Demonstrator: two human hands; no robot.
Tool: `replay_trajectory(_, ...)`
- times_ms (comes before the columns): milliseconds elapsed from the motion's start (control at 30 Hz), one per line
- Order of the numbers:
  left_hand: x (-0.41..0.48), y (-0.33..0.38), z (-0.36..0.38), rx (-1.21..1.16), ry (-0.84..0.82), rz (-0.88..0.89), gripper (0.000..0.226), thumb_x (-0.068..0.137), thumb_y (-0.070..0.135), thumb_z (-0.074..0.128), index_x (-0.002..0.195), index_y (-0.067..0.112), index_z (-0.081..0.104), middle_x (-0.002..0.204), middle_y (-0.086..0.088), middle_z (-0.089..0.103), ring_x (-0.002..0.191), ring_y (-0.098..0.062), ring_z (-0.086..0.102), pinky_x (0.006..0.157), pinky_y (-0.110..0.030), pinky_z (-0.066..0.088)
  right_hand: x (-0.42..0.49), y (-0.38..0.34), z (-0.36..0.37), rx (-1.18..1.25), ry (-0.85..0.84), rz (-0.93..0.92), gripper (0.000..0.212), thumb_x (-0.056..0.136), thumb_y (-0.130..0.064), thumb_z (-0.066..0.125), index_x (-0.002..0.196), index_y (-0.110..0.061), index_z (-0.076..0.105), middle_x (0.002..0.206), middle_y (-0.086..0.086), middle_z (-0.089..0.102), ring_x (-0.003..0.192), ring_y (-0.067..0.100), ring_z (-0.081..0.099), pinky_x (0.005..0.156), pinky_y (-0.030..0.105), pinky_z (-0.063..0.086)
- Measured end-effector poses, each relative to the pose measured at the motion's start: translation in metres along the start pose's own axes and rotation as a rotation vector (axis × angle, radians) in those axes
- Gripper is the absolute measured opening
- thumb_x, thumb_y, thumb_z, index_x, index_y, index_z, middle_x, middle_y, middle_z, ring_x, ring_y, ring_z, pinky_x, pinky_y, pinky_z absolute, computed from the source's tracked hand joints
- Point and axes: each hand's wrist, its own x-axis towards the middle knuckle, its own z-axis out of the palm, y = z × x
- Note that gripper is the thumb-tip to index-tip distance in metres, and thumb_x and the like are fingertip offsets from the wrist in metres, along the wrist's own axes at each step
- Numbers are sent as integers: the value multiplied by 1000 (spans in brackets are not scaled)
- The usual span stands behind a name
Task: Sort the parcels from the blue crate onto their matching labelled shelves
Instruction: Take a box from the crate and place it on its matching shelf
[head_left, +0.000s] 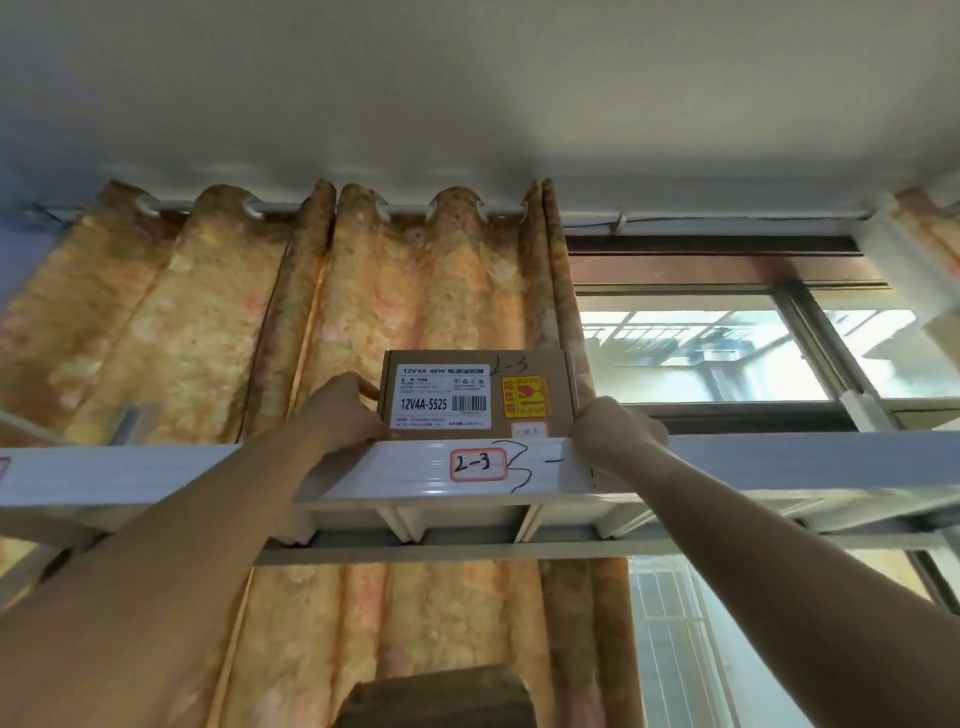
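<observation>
Cardboard parcel (477, 391) marked 2-3 is standing upright on the top shelf (363, 470), right above the 2-3 label (478, 464). I am bracing it with my left hand (343, 410) and right hand (610, 423), 1 on each side edge. It is looking stiff and light; the fragile sticker (524, 396) is telling me to squeeze gently.

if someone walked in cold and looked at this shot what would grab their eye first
Most likely the brown cardboard box standing upright in the middle on the white shelf, with "2-3" handwritten on it. Right below it, on the shelf's front edge, a red-bordered label reads "2-3" too. The left hand and right hand hold the box by its two sides, with orange patterned curtains behind.
</observation>
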Motion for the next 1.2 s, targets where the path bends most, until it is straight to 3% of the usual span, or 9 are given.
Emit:
replay_trajectory(167,-2,-1,1,-92,-31,-3,67,72,13,79,129,6,45,110,-15,65,101,-27,62,93,-40,49,-14,0,7,-24,128,12,32,94,-12,34,118,-10,56,128,11,59,114,30,56,97,38,35)
replay_trajectory(300,-9,2,-3,-133,-29,3,59,80,12,71,133,2,47,111,-15,63,79,-15,60,64,-25,44,-18,-2,0,-29,48,38,36,94,-10,34,128,-7,45,138,14,51,120,35,50,99,39,33)
replay_trajectory(500,-5,2,2,-98,0,-25,62,88,24,59,142,5,35,133,-17,51,116,-30,53,99,-39,44,-18,0,1,-49,8,35,45,94,-9,32,140,-4,33,129,15,57,117,32,53,98,39,33)
replay_trajectory(600,-5,3,5,-10,14,13,58,96,27,43,148,8,23,154,-10,25,135,-28,34,110,-36,32,-17,4,4,-36,71,-31,51,98,-17,32,145,-4,20,134,15,53,120,32,51,98,40,36)
replay_trajectory(733,-20,0,19,118,7,51,63,100,33,29,151,14,-4,159,-8,5,147,-24,7,116,-36,10,-12,11,5,-67,-17,-99,57,101,-32,21,151,-6,7,156,11,21,142,27,24,115,44,20)
replay_trajectory(867,-53,-10,28,271,80,186,60,100,22,24,150,10,-8,160,-4,-8,146,-18,-14,116,-36,-12,-21,18,-2,-45,-133,-137,61,101,-40,17,152,-11,-2,161,7,-2,149,23,-4,120,45,1)
replay_trajectory(1000,-103,-46,22,161,72,295,55,102,21,21,150,15,-5,159,2,-11,145,-10,-13,115,-25,-10,-75,4,-2,180,113,-327,56,99,-32,32,149,-10,21,155,12,25,143,27,21,118,46,17)
replay_trajectory(1067,-138,-65,16,147,97,311,53,103,22,23,151,18,1,159,6,-6,142,-2,-10,112,-19,-6,-114,-12,0,172,231,-541,53,99,-25,37,148,-9,28,156,11,28,145,24,22,121,40,12)
replay_trajectory(1200,-205,-116,-32,355,212,269,52,102,24,29,151,16,13,160,0,7,146,-11,4,117,-28,6,-175,-57,12,2,82,-967,50,98,-21,37,145,-4,36,155,14,29,146,28,21,122,41,9)
